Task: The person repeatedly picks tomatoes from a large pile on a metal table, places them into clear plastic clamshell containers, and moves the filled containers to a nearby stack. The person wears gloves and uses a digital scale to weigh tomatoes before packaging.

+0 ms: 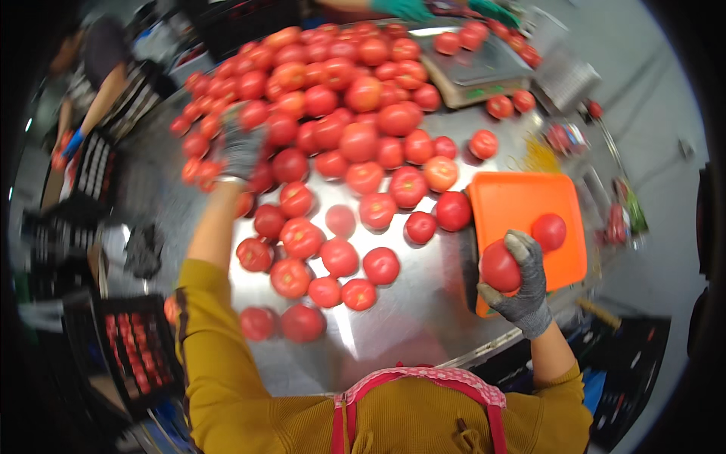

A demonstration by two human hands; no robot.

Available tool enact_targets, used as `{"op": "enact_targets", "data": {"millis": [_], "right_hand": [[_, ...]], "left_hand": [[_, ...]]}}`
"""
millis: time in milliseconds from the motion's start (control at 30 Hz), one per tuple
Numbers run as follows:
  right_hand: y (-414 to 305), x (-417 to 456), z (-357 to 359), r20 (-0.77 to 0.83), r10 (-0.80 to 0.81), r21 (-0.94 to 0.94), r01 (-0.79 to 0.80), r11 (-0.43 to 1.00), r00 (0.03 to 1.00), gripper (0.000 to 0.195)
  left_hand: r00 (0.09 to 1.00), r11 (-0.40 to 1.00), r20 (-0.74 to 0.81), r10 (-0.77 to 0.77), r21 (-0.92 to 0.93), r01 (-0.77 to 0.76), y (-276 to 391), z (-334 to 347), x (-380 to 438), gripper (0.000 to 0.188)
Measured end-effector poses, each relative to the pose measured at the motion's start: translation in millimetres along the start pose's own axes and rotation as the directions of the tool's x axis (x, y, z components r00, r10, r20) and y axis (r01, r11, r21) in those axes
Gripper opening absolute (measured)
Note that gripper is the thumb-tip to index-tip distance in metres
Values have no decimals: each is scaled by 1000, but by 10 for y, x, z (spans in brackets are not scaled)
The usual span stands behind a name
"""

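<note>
My right hand (pixel 524 284), in a grey glove, grips a large red tomato (pixel 500 267) over an orange plastic tray (pixel 510 198). Another tomato (pixel 549 231) rests in that tray, just beyond my fingers. My left hand (pixel 243 144), gloved too and blurred, reaches into the left side of a big tomato heap (pixel 334 74). One tomato (pixel 253 115) lies against its fingers; whether they hold it is unclear. Loose tomatoes (pixel 303 238) are spread over the metal table (pixel 397 318) between my arms.
A flat weighing scale (pixel 471 68) with several tomatoes on it stands at the far right. Yellow rubber bands (pixel 539 156) lie behind the tray. At left, a black crate (pixel 133 357) holds packed tomatoes. Co-workers' gloved hands, one green (pixel 402 8) and one blue (pixel 72 144), show at the edges.
</note>
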State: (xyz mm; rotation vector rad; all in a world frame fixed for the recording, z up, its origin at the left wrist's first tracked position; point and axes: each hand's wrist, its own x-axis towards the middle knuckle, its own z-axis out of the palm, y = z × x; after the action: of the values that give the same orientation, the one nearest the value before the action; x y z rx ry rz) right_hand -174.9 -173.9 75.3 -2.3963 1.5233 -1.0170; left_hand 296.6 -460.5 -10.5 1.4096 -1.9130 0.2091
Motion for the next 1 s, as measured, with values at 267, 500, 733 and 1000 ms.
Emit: {"op": "enact_targets", "data": {"millis": [267,500,733,1000], "right_hand": [[338,-178,-32,-37,239,-214,-241,947,970,76],[295,-202,-120,-29,249,-396,-240,886,968,70],[217,-587,-101,-114,-103,-292,66,954,988,39],[1595,-835,-1125,-588,277,-136,-431,892,760,21]], "left_hand": [[850,858,329,-411,-175,482,-1664,438,-33,88],[364,191,55,-930,-775,603,-593,-135,8,60],[864,399,468,-187,-767,502,2078,-370,-272,49],[692,931,698,186,-351,104,4241,544,101,83]]}}
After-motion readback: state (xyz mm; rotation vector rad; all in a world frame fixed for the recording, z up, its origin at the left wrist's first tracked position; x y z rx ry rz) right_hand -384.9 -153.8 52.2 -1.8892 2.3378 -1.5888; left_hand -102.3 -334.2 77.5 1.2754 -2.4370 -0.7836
